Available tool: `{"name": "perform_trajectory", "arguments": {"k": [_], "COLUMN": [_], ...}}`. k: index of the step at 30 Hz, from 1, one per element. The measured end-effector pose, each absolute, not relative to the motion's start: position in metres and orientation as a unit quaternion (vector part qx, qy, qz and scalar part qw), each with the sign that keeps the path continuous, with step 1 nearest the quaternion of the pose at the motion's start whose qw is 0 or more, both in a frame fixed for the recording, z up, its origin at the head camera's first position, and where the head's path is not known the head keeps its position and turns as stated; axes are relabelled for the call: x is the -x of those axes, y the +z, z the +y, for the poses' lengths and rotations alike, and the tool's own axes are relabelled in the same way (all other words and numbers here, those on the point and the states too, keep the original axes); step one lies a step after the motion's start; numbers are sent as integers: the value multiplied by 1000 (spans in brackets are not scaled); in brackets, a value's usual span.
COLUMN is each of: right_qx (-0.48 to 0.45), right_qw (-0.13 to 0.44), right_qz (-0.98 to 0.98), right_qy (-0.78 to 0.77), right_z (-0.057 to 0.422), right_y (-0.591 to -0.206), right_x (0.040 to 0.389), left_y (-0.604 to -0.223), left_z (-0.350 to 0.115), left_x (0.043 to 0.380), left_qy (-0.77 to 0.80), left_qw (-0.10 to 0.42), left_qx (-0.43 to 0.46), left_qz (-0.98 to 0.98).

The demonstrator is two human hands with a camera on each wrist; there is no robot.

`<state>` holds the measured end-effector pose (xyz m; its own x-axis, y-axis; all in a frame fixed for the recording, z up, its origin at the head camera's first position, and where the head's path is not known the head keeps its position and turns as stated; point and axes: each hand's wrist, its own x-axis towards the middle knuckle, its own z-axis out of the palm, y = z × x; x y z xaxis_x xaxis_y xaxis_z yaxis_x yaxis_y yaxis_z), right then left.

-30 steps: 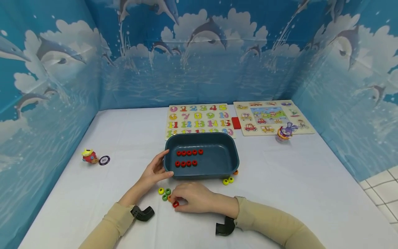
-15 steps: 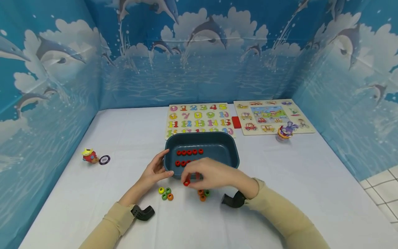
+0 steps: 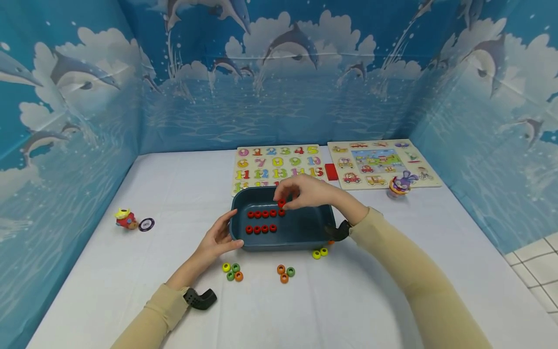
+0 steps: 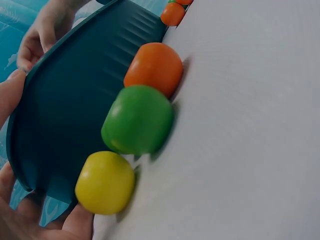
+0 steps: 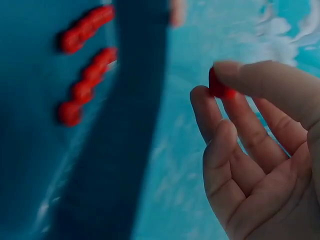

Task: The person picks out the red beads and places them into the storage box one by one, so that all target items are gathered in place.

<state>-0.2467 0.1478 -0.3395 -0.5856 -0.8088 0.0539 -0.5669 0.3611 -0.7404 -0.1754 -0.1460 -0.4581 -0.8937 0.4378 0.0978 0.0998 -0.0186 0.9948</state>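
Note:
My left hand grips the left end of a dark blue tray, its thumb on the near rim and its fingers spread along the side. Inside the tray are two rows of red beads. Over the tray, my right hand pinches one red bead between thumb and fingertip, just beyond the right end of the back row. In the left wrist view, yellow, green and orange beads lie on the cloth beside the tray.
Orange and green beads lie in front of the tray, with yellow beads at its right corner. Behind stand a number board and a picture board. A rabbit figure, a small toy and a round chip sit farther out.
My right hand has picked up a red bead from the cloth and carried it forward and right, over the tray. The left hand has stayed on the tray.

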Motion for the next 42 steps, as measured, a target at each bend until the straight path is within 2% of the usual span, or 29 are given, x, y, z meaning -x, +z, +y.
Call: {"name": "perform_trajectory", "arguments": {"k": [6,14,22,32,42], "right_qx": [412,398,383,401,379], "right_qw": [227,293,309,301,306], "right_qz": [810,814,837,837,838], "right_qy": [-350,-306,-239,-222,-245], "right_z": [142,127,120,119,125], "right_y": [-366,-381,-389,-396,-380], "right_x": [271,275,272,272,268], "left_y": [-459,-459,-459,-459,-457], "left_z": [-146,-143,-141,-141,-143], "left_x": [175,176,176,175,170], "left_qy": [687,684,683,682,677], "left_qw": [117,115,119,123,127], "left_qx": [-201,-206,-205,-201,-187], "left_qz": [688,691,691,692,700]}}
